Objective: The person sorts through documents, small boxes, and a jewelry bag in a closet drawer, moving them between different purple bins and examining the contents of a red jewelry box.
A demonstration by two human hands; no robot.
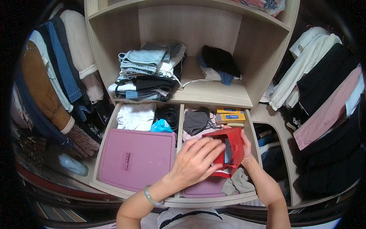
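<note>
A red gift bag (238, 143) with a red cord and tassel is tilted over the right half of the drawer. My right hand (246, 144) grips its right side, thumb near the top edge. My left hand (198, 160), a pale bangle on its wrist, lies across the bag's opening; its fingertips reach into it, and whether they hold anything is hidden. Something light blue and something white show inside the bag. Beneath it are a purple lid (203, 189) and grey-beige cloth (238, 183). Dark grey fabric (195, 122) and yellow boxes (231, 118) lie behind the bag.
The drawer's left half holds a large purple lidded box (137, 160), white cloth (136, 117), a blue packet (161, 126) and black coils (168, 116). Folded jeans (141, 61) and dark clothes (220, 61) sit on the shelf above. Clothes hang at both sides.
</note>
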